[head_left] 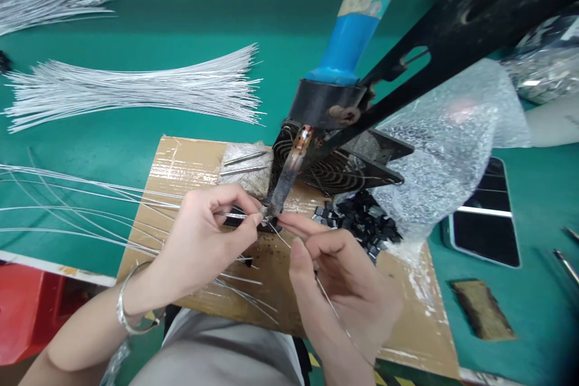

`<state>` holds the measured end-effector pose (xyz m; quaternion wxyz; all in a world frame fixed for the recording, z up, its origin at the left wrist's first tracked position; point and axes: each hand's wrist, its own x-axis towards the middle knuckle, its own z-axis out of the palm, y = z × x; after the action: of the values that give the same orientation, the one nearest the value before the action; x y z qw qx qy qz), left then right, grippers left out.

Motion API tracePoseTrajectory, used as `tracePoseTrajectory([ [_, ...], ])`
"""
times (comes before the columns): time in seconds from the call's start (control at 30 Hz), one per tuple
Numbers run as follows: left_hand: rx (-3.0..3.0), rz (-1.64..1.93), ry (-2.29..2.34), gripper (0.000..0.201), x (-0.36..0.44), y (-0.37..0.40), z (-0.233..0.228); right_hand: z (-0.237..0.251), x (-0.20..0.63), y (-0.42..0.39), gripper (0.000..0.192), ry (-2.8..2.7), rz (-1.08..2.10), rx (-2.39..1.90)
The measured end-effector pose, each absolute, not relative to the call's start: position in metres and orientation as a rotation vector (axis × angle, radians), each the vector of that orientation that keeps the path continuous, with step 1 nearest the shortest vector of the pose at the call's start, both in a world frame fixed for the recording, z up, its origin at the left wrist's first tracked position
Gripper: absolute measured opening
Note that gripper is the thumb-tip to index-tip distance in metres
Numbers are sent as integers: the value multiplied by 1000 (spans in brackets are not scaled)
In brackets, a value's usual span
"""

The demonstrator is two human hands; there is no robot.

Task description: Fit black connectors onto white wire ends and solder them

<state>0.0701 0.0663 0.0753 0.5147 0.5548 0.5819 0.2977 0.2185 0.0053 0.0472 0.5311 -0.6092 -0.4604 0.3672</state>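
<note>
My left hand [210, 232] pinches a thin silvery wire [234, 215] close to the soldering iron tip; whatever small part sits at its end is mostly hidden by my fingertips. The soldering iron [294, 160], with a blue handle, is clamped in a black stand [407, 66] and points down at that spot. Between the thumb and fingers of my right hand [348, 274] runs a strand of solder wire [333, 309], its free end reaching the iron tip. Long loose wires [90, 184] lie under and to the left of my left hand.
A cardboard sheet [420, 325] covers the work area. Small black pieces [362, 217] are heaped right of a black fan [335, 169]. Bubble wrap [447, 132], a phone [486, 217] and a brown sponge [483, 309] are at right. A wire bundle [136, 89] lies behind.
</note>
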Motion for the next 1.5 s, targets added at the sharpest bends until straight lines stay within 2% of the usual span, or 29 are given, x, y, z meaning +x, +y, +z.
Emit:
tracePoseTrajectory([
  [1.5, 1369, 756, 1378, 8, 69, 65, 76, 44, 219, 5, 19, -1187, 757, -1431],
])
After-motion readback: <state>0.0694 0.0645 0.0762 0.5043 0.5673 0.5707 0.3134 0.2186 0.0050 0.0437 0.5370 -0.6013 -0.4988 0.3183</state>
